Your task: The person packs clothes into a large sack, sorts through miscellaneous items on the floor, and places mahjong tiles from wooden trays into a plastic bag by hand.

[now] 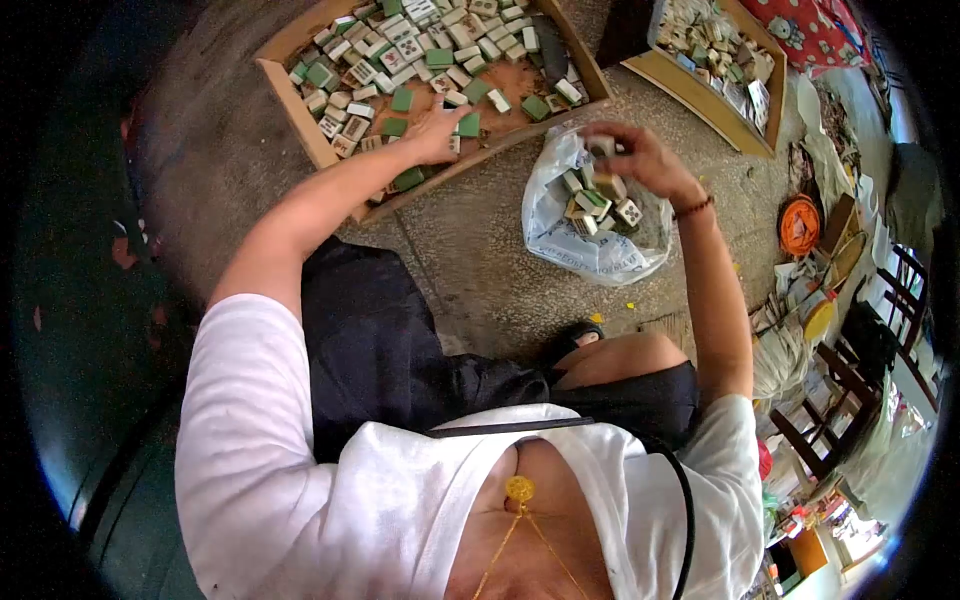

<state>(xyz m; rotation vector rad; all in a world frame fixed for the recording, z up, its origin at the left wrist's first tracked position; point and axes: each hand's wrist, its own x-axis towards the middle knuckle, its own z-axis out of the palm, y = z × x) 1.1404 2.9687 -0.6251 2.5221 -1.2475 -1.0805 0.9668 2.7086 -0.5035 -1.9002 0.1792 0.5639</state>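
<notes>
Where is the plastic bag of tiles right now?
The plastic bag sits on the floor, right of centre in the head view, just under the right hand and beside the wooden tray.

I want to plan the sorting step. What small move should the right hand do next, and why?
Probably lower the right hand and release its small white tile into the open clear plastic bag. The hand hovers right above the bag's mouth, and similar green-backed tiles already lie inside. The left hand rests on tiles in the shallow wooden tray.
</notes>
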